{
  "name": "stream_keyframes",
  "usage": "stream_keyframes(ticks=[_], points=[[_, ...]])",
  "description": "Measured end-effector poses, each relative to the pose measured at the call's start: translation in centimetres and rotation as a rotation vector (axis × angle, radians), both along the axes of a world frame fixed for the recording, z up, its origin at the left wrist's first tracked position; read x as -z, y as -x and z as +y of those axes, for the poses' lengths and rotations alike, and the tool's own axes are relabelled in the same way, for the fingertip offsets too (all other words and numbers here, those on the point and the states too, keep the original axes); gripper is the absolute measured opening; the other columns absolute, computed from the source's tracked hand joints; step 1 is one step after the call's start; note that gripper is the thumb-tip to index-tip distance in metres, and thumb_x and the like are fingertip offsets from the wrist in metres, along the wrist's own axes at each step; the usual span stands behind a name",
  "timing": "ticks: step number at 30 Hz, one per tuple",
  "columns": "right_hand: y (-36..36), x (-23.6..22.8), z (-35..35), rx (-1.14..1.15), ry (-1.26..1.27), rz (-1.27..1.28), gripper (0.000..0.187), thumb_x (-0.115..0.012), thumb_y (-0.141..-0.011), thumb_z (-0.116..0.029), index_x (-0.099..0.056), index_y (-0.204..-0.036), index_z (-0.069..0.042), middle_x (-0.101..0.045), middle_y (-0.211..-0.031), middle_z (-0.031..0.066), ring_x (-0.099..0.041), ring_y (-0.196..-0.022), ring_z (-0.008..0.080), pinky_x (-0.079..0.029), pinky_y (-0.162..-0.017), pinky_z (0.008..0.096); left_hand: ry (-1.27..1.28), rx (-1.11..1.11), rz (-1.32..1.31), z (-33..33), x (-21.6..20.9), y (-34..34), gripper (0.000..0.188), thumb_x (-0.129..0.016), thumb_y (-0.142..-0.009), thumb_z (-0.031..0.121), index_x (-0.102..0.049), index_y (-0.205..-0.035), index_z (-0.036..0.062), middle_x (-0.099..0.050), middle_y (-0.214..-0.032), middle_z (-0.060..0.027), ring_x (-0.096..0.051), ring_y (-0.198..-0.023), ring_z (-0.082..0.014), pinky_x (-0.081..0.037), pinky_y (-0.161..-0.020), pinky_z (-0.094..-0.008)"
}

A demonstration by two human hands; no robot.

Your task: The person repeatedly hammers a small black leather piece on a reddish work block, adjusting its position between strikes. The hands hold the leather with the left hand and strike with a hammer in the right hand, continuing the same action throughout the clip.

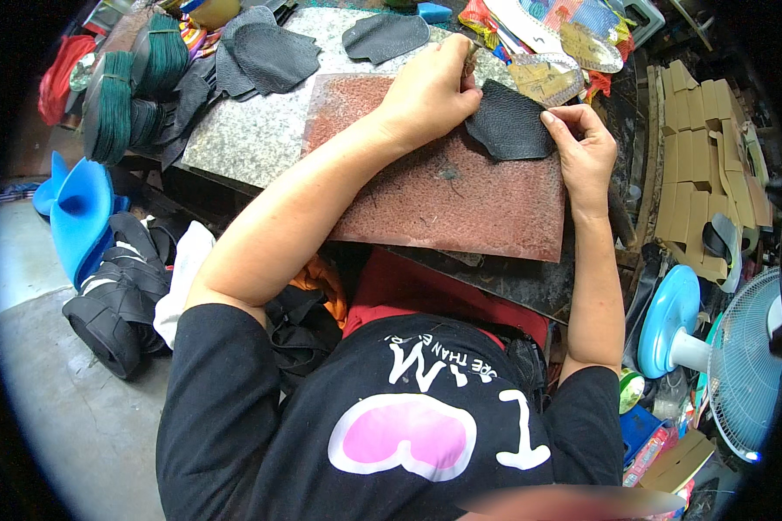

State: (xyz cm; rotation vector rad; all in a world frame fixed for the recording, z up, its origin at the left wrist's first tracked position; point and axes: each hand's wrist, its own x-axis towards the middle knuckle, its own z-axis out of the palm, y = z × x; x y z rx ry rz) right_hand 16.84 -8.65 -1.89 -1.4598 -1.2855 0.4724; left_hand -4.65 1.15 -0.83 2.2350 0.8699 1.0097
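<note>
A black grained leather piece is held just over the reddish-brown mat on the work table. My right hand pinches its right edge between thumb and fingers. At the piece's upper left corner, my left hand is closed, its thumb beside the leather. A small dark brownish thing shows at those fingers, too hidden to name. Farther off lie a single black leather piece and, to the left, a stack of similar leather pieces.
Spools of dark green cord stand at the table's left end. Shoe-sole-shaped pieces lie beyond my hands. Stacked cardboard boxes and a blue-and-white fan are on the right. Black strap rolls sit at left.
</note>
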Motion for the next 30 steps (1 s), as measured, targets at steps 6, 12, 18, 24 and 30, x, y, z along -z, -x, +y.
stream_keyframes(ticks=[6, 12, 18, 24, 30], points=[[0.4, -0.1, 0.0, 0.041, -0.028, -0.1, 0.01, -0.077, -0.083, -0.008, -0.071, -0.088, -0.002, -0.068, -0.076, 0.0014, -0.059, -0.067, 0.0055, -0.047, -0.062, 0.0226, -0.166, -0.071, 0.025, -0.4, 0.1, 0.0, 0.036, -0.075, -0.076, 0.012, -0.049, -0.099, 0.0033, -0.06, -0.086, -0.0149, -0.061, -0.085, -0.036, -0.05, -0.076, -0.0437], [0.7, -0.4, -0.2, 0.093, -0.077, -0.271, 0.01, -0.078, -0.081, -0.01, -0.071, -0.085, -0.004, -0.065, -0.071, 0.0047, -0.06, -0.062, 0.0116, -0.048, -0.06, 0.0268, -0.093, -0.087, 0.082, -0.6, -0.3, 0.0, 0.039, -0.078, -0.074, 0.016, -0.051, -0.099, 0.0035, -0.061, -0.089, -0.0153, -0.06, -0.089, -0.035, -0.049, -0.079, -0.0449], [0.8, -0.6, -0.2, 0.094, -0.081, -0.302, 0.01, -0.078, -0.08, -0.011, -0.07, -0.084, -0.005, -0.065, -0.07, 0.0036, -0.06, -0.061, 0.0124, -0.047, -0.058, 0.0279, -0.409, -0.233, 0.149, -0.9, -1.1, 0.2, 0.043, -0.082, -0.069, 0.022, -0.054, -0.098, 0.005, -0.062, -0.091, -0.0123, -0.057, -0.095, -0.0324, -0.047, -0.083, -0.0435], [0.9, -1.0, -0.5, 0.123, -0.148, -0.417, 0.01, -0.078, -0.078, -0.013, -0.07, -0.083, -0.009, -0.063, -0.069, 0.0024, -0.058, -0.063, 0.0161, -0.047, -0.066, 0.0307, -0.392, -0.219, 0.2, -1.2, -1.5, 0.2, 0.043, -0.082, -0.069, 0.023, -0.056, -0.098, 0.0062, -0.062, -0.094, -0.0107, -0.057, -0.094, -0.0324, -0.048, -0.082, -0.0426], [1.7, -2.3, -0.8, 0.119, -0.03, -0.523, 0.017, -0.077, -0.077, -0.011, -0.072, -0.094, -0.012, -0.067, -0.086, 0.0036, -0.061, -0.08, 0.0203, -0.047, -0.08, 0.0351, -0.424, -0.193, 0.194, -1.3, -1.5, 0.2, 0.043, -0.082, -0.07, 0.024, -0.056, -0.099, 0.0066, -0.062, -0.093, -0.0102, -0.058, -0.094, -0.032, -0.049, -0.081, -0.0424]])
